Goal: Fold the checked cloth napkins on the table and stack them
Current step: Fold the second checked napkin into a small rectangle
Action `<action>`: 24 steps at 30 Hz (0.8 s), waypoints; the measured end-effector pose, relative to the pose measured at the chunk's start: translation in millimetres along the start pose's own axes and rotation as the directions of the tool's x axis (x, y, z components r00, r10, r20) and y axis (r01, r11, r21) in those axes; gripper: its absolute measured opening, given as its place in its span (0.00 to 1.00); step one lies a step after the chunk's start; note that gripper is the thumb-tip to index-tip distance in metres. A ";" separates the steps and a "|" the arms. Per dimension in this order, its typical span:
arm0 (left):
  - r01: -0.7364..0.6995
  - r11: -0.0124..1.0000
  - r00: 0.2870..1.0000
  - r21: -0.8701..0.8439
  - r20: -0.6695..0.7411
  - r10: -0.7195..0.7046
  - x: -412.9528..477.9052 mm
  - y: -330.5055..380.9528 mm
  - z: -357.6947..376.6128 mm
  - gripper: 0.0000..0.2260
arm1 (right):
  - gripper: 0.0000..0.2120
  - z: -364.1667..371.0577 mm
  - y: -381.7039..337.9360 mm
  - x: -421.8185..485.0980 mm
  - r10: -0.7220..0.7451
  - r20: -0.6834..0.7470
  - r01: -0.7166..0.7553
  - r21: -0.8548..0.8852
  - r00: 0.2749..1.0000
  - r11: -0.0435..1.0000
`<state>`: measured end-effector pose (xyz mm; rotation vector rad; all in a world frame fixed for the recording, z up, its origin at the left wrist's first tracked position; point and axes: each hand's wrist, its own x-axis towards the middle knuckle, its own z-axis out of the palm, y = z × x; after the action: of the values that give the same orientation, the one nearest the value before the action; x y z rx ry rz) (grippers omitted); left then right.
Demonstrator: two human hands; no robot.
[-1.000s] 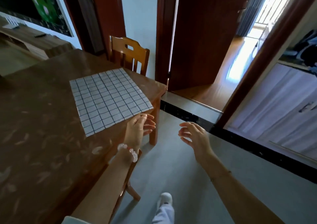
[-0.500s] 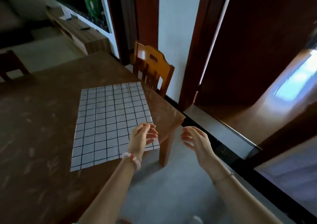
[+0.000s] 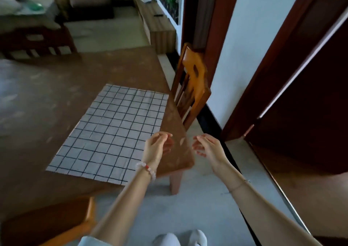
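While napkin (image 3: 113,132) lies flat — hands (image 3: 157,148) (image 3: 209,148) hover empty.

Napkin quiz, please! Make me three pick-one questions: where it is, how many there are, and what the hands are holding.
1. Where is the checked napkin? A on the table B on the floor C on a chair
2. How many napkins show? A one B three C five
3. What do the left hand and right hand hold? A the napkin B nothing C a cup
Answers: 1 A, it lies flat on the brown tabletop. 2 A, only one cloth shows. 3 B, both are empty, fingers loosely curled.
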<state>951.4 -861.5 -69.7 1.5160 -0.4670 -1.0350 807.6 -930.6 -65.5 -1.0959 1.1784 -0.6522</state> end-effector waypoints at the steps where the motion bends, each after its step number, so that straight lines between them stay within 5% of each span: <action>1: 0.012 1.000 1.000 -0.007 -0.026 -0.013 1.9 -0.3 3.8 0.09 | 0.10 -1.2 -3.6 8.5 -0.004 0.026 0.004 -0.009 1.000 1.000; 10: 0.050 0.989 0.971 -0.140 -0.226 -0.081 41.6 -3.8 -9.5 0.08 | 0.10 34.0 -18.1 97.7 0.015 0.298 0.049 -0.206 0.954 0.977; 24: 0.125 0.992 0.887 -0.025 -0.445 -0.122 114.1 -25.5 -25.1 0.08 | 0.09 109.3 -23.3 208.6 0.078 0.544 0.234 -0.482 0.836 0.844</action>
<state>1025.2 -929.6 -134.6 1.7427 -0.0477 -0.7442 976.4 -1085.1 -126.1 -1.6804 0.8142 -0.0259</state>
